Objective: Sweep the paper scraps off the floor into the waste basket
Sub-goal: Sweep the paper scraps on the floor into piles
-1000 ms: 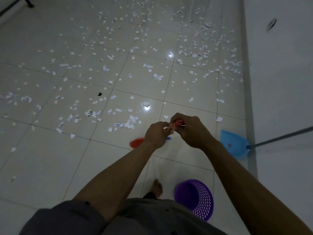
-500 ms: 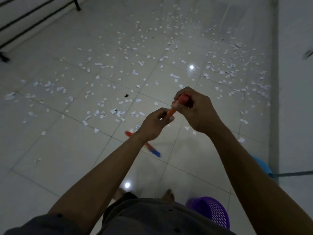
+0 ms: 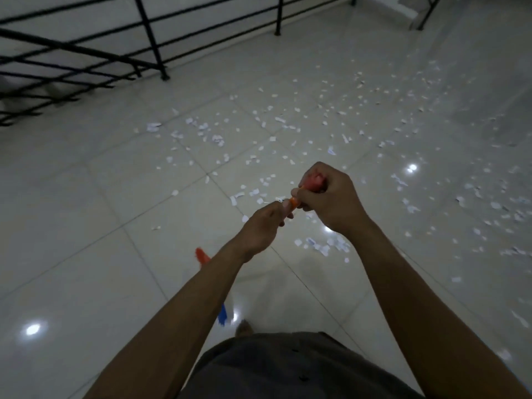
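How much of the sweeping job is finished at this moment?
Done: nothing looks swept yet; paper scraps lie scattered across the floor. In hand: left hand and right hand grip the broom handle. Left: gathering all scraps; the waste basket is out of view.

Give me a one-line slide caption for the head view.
Left hand and right hand grip an orange broom handle over a floor strewn with paper scraps, black railing beyond.

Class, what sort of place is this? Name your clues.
Probably an indoor stair landing: a glossy tiled floor, a black metal railing along its edge, and what look like steps descending behind it.
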